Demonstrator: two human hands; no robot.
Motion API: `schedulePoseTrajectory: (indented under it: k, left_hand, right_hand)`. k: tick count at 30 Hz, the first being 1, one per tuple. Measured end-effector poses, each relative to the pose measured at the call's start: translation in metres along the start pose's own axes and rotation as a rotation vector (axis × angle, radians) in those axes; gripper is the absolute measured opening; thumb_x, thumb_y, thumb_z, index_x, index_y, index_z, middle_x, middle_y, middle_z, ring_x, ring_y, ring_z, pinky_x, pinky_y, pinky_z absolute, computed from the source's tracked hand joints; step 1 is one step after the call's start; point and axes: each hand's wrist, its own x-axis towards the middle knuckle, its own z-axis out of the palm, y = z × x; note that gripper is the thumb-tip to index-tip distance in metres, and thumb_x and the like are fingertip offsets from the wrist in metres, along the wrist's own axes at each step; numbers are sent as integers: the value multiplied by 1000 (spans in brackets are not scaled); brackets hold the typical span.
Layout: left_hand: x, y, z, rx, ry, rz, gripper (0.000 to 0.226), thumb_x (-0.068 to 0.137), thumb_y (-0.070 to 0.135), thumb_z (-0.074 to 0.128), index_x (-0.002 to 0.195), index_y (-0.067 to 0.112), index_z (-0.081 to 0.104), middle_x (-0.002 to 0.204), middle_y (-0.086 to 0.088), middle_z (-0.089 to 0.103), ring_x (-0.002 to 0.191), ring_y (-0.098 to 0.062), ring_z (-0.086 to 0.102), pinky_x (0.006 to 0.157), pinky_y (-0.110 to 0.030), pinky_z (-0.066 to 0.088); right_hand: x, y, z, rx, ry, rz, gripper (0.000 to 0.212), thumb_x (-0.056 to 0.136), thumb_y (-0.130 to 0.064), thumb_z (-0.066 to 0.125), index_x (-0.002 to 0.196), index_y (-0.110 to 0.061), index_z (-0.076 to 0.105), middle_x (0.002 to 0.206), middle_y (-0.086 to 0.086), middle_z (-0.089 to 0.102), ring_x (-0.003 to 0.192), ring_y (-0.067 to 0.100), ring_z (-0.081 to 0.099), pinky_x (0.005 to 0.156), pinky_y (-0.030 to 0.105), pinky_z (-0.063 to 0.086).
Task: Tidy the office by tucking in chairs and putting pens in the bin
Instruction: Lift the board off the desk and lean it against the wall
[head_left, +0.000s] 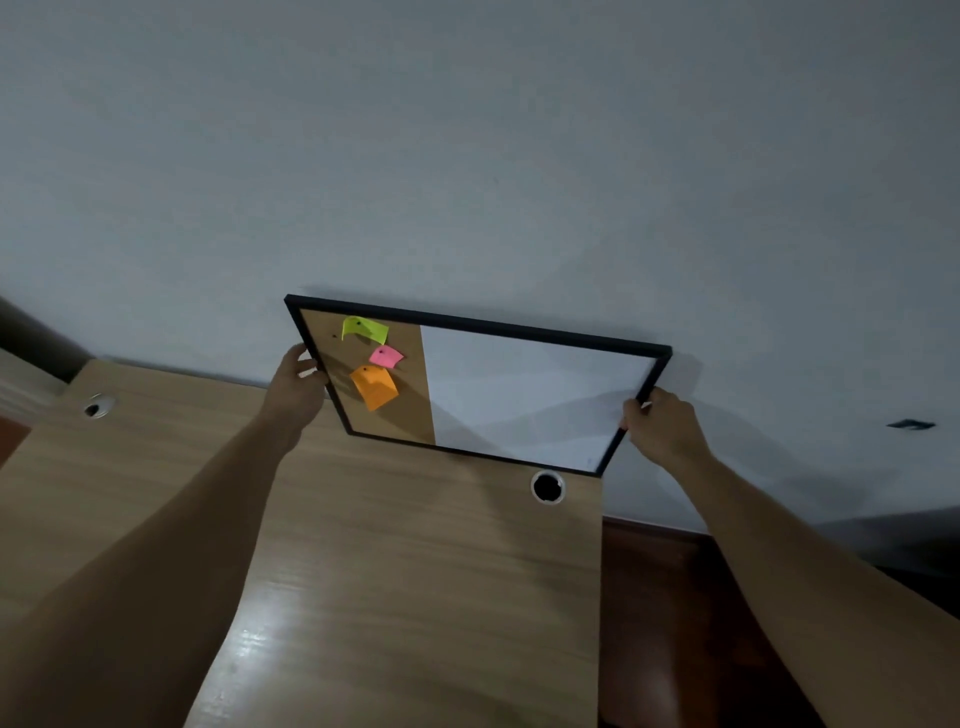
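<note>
A black-framed board (530, 395), part cork and part whiteboard, leans against the grey wall at the back of a wooden desk (405, 571). My left hand (296, 387) grips its left frame edge. My right hand (660, 426) grips its right frame edge. Green, pink and orange sticky notes (374, 387) are pinned on the cork part. No chair, pen or bin is in view.
A cable hole with a white ring (548, 487) sits in the desk just below the board, and another one (98, 406) is at the far left. Dark wooden floor (675, 613) lies right of the desk. A small dark fitting (911, 424) is on the wall at right.
</note>
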Motion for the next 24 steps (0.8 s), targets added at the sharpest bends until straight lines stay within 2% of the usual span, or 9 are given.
schedulePoseTrajectory:
  k: [3,4,6,8,9,13,16,19,24]
  left_hand:
    - [-5,1,-8,-4,25,10,53,100,12,54,152,19,46,155,-8,47,136,-33,51,105,-42,44]
    - [-6,0,-10,-38,5,1,48,99,11,53,146,18,48,153,-10,50,134,-35,52,107,-46,44]
    - [-17,-1,-14,-118,-32,-31,36,98,7,53,131,19,48,146,-17,56,110,-29,57,90,-41,48]
    - [-30,-7,-14,-162,-26,-26,32,97,4,53,122,20,44,142,-20,58,89,-21,53,69,-33,41]
    - [-38,-10,-13,-182,-29,-5,34,96,1,53,123,20,43,142,-19,59,88,-20,54,68,-32,40]
    - [-74,-20,-3,-191,-115,64,61,98,-10,47,152,16,35,148,-12,55,116,-27,59,89,-31,46]
    - [-98,-26,5,-172,-153,103,67,97,-12,45,157,16,36,148,-14,56,127,-28,58,95,-31,42]
    - [-122,-24,13,-170,-201,136,65,97,-8,47,156,21,40,145,-8,60,125,-22,57,97,-31,41]
    - [-165,-17,33,-177,-244,224,60,102,-4,46,157,22,39,135,-3,58,121,-19,55,87,-21,44]
  right_hand:
    - [-17,1,-2,-29,16,-14,30,105,-32,51,108,-6,64,92,14,75,76,27,70,67,36,58]
    - [-23,3,-2,-35,18,-15,29,106,-31,51,110,-5,63,93,15,75,74,26,68,61,32,53]
    - [-38,9,-3,-37,22,0,27,107,-29,51,114,-5,61,93,16,73,70,23,66,53,28,46]
    - [-52,16,-5,-41,41,15,29,107,-28,50,116,-2,59,94,18,72,68,24,65,51,28,44]
    - [-59,19,-7,-41,57,20,29,107,-27,50,117,-1,58,95,19,71,67,25,64,50,28,43]
    - [-88,33,-26,-56,97,36,29,109,-27,47,121,-2,55,97,20,68,66,25,61,49,29,41]
    - [-112,46,-45,-54,131,41,34,110,-29,46,124,0,56,101,18,66,68,22,59,51,30,43]
    - [-146,63,-63,-58,163,77,34,110,-30,46,124,-1,55,104,18,66,69,20,57,52,30,43]
    - [-204,105,-76,-51,227,170,32,109,-30,48,124,-2,53,99,17,67,69,24,60,56,35,46]
